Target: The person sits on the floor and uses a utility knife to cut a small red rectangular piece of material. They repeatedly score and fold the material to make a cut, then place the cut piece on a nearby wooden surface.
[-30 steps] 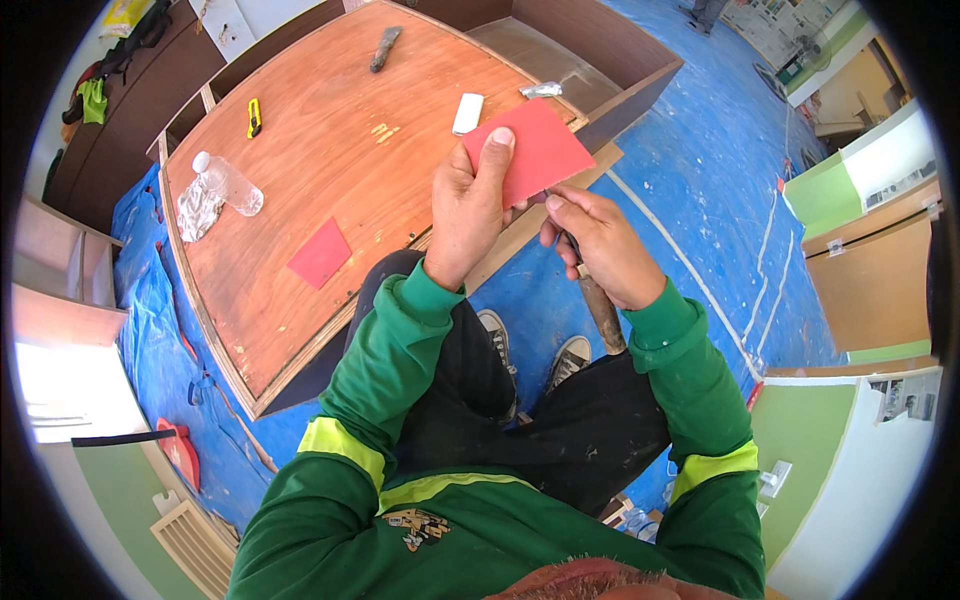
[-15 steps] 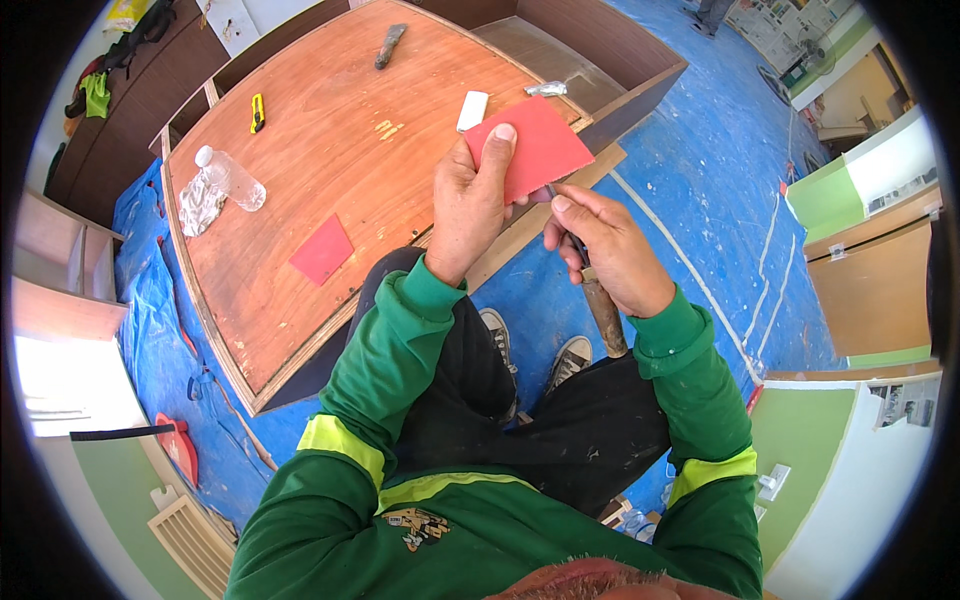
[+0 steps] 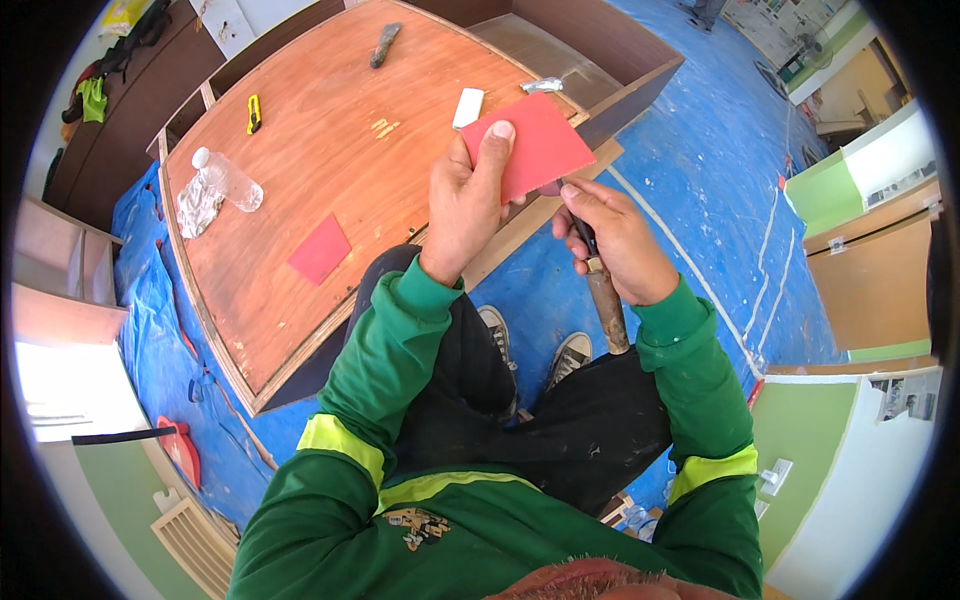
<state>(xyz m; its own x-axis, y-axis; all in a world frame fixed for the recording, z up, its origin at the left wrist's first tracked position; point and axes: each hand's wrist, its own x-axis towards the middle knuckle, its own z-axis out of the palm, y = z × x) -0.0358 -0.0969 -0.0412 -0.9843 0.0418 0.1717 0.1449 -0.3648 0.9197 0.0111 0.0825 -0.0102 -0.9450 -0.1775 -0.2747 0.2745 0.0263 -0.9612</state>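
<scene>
My left hand (image 3: pixel 463 210) is closed on a red sheet of sandpaper (image 3: pixel 545 148), thumb on top and fingers beneath. Just right of it, my right hand (image 3: pixel 628 245) grips a chisel-like tool (image 3: pixel 606 305) with a worn wooden handle, brass-coloured collar and dark metal shank. The handle points down toward my right knee. The shank reaches up to the sandpaper's lower edge, where its tip is hidden. A second red sandpaper piece (image 3: pixel 320 249) lies flat on the wooden panel (image 3: pixel 300 160) to the left.
On the panel lie a yellow cutter knife (image 3: pixel 254 114), a clear plastic bottle (image 3: pixel 232 182) beside crumpled wrapping (image 3: pixel 199 205), a dark-handled tool (image 3: pixel 385 45), a white block (image 3: pixel 468 108) and a crumpled silvery packet (image 3: pixel 542 86). Blue sheeting (image 3: pixel 700 190) covers the floor.
My right hand has shifted slightly right with the wooden-handled tool, so more of its dark shank shows. My left hand holds the sandpaper in nearly the same place.
</scene>
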